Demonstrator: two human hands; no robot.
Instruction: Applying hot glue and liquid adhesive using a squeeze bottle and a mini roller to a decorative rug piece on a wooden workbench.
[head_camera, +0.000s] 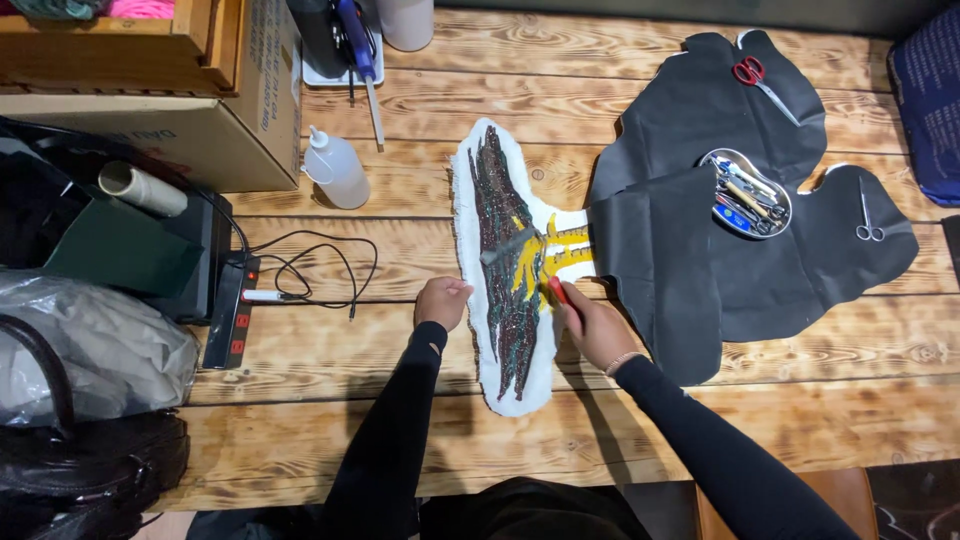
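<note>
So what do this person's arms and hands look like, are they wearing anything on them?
Both arms are covered by long, close-fitting black sleeves that end at the wrists. The left hand and the right hand are bare, with no gloves. A thin, light-coloured band circles the right wrist just above the cuff. No rings can be made out.

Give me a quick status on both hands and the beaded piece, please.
Left hand pressing white edge of beaded piece. Right hand gripping red-handled tool at its yellow section. Black sheet overlaps right side.
</note>
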